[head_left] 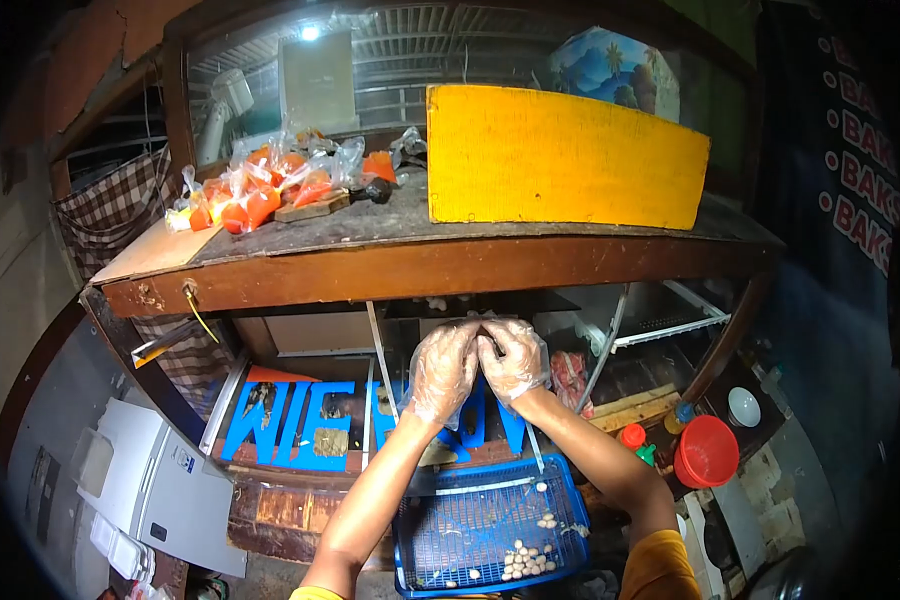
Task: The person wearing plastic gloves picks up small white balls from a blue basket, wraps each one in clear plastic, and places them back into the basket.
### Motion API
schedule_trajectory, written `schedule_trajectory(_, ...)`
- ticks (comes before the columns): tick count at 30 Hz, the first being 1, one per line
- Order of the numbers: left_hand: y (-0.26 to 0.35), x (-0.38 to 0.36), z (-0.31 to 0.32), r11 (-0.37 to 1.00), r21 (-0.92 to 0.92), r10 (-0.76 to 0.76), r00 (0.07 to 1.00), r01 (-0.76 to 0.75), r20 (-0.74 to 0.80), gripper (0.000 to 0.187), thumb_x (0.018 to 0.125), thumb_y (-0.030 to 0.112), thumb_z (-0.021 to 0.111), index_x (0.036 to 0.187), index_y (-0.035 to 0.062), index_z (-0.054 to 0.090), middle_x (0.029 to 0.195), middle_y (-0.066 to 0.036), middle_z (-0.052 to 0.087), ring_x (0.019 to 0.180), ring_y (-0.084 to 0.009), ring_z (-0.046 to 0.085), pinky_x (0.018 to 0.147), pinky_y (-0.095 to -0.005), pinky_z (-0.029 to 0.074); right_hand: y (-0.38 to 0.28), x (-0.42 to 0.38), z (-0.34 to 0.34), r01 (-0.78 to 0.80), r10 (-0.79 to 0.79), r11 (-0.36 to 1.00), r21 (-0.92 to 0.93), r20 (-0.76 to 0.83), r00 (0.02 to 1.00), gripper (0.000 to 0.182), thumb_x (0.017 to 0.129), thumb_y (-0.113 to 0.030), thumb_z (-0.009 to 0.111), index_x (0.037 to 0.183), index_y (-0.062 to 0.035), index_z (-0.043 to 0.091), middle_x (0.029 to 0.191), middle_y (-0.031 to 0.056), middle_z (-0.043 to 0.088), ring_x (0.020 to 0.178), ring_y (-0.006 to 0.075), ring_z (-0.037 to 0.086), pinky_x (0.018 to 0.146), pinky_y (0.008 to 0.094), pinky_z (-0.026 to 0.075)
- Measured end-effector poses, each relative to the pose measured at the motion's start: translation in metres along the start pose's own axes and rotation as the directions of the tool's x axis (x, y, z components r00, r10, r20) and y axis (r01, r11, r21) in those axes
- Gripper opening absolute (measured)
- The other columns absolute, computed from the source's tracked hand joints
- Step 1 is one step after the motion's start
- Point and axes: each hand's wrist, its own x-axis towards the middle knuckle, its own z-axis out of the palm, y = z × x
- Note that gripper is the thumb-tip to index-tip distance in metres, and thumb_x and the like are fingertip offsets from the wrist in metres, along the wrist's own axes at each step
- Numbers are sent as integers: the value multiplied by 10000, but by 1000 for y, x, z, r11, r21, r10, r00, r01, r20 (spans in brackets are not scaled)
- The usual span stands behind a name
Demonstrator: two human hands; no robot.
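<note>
My left hand and my right hand both wear clear plastic gloves. They meet at the fingertips in front of the cart's opening, palms turned down and fingers curled inward. Whatever lies between the fingers, if anything, is hidden behind the hands. Below my forearms a blue plastic basket sits with its mesh bottom showing. Several small pale round balls are gathered near its front right, with a few scattered elsewhere inside.
On the cart's top, orange-filled plastic bags stand left of a yellow board. Blue-lettered glass fronts the cart. To the right are a red bucket and a white bowl. A white styrofoam box stands left.
</note>
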Motion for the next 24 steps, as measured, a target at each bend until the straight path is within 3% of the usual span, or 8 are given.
schedule_trajectory(2, 9, -6, -6, 999, -15, -44, 997, 45, 57, 329, 886, -23, 706, 1212, 17, 687, 1159, -221, 734, 1028, -431, 694, 913, -493, 570, -1, -10, -4, -26, 26, 1000, 9, 35, 999, 254, 882, -128, 725, 1107, -18, 766, 1136, 195, 760, 1083, 402, 708, 959, 500, 566)
schedule_trajectory(5, 17, -19, -10, 997, -79, 2, 1000, 0, 21, 372, 877, -46, 712, 1244, 5, 674, 1207, -226, 726, 1077, -426, 698, 950, -482, 574, -10, -23, -15, -12, 5, 995, 96, 70, 998, 334, 872, -106, 727, 1186, 3, 755, 1218, 213, 749, 1190, 405, 688, 1070, 476, 528)
schedule_trajectory(7, 20, -30, -11, 994, -104, 26, 999, -23, 21, 416, 876, -47, 714, 1285, -6, 651, 1262, -226, 708, 1136, -414, 689, 998, -479, 565, -12, -34, -21, -5, -1, 997, 80, 73, 997, 336, 860, -89, 744, 1184, 2, 757, 1220, 214, 750, 1192, 397, 694, 1063, 464, 538)
schedule_trajectory(14, 38, -61, -27, 979, -172, -82, 983, 111, 166, 421, 927, 21, 740, 1338, -1, 656, 1361, -233, 685, 1259, -402, 669, 1073, -460, 544, -33, -69, -48, -61, 39, 988, 145, 152, 988, 413, 846, -12, 749, 1258, 21, 733, 1285, 236, 732, 1267, 393, 677, 1096, 467, 528)
schedule_trajectory(24, 56, -99, -32, 978, -162, -87, 962, 131, 258, 394, 925, 37, 751, 1310, 13, 669, 1322, -183, 715, 1214, -362, 699, 1034, -442, 571, -44, -114, -68, -81, 36, 983, 166, 258, 965, 391, 846, -16, 784, 1232, 5, 725, 1250, 205, 745, 1239, 398, 691, 1050, 452, 567)
